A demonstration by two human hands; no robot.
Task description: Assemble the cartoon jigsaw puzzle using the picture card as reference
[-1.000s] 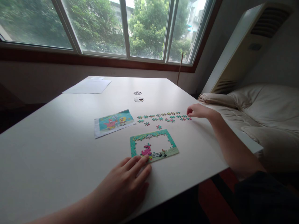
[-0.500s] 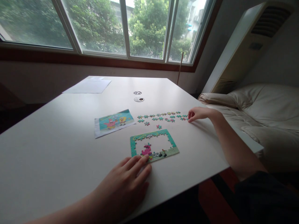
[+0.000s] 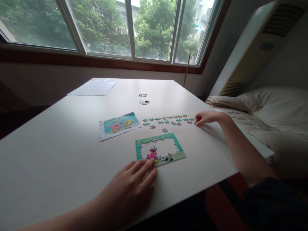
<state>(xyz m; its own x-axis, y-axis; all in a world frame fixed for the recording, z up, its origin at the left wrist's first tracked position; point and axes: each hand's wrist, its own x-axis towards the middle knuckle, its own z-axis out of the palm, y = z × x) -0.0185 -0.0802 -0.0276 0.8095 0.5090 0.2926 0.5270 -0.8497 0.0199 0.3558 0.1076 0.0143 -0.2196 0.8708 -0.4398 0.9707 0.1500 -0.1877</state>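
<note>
My left hand (image 3: pixel 136 184) lies with its fingers stretched out, the fingertips resting on the lower left edge of a partly assembled jigsaw puzzle (image 3: pixel 180 149). The puzzle has a teal and green border, a pink figure at lower left and a bare gap in the middle. At the right end of the rows of loose jigsaw pieces (image 3: pixel 166 122), my right hand (image 3: pixel 205 117) is pinched low over the table. A small puzzle piece (image 3: pixel 195 123) shows at its fingertips, mostly covered by them. One loose piece (image 3: pixel 165 130) lies just above the puzzle.
A printed picture sheet (image 3: pixel 120 125) with cartoon figures lies left of the loose pieces. Two round metal discs (image 3: pixel 144 102) sit farther back on the white table (image 3: pixel 72 138). Paper (image 3: pixel 92 88) lies at the far left. A cream sofa (image 3: pixel 274 112) stands to the right.
The view has shifted slightly, so everything appears a little farther right. Both hands stay in nearly the same places, the right one still pinched at the end of the rows.
</note>
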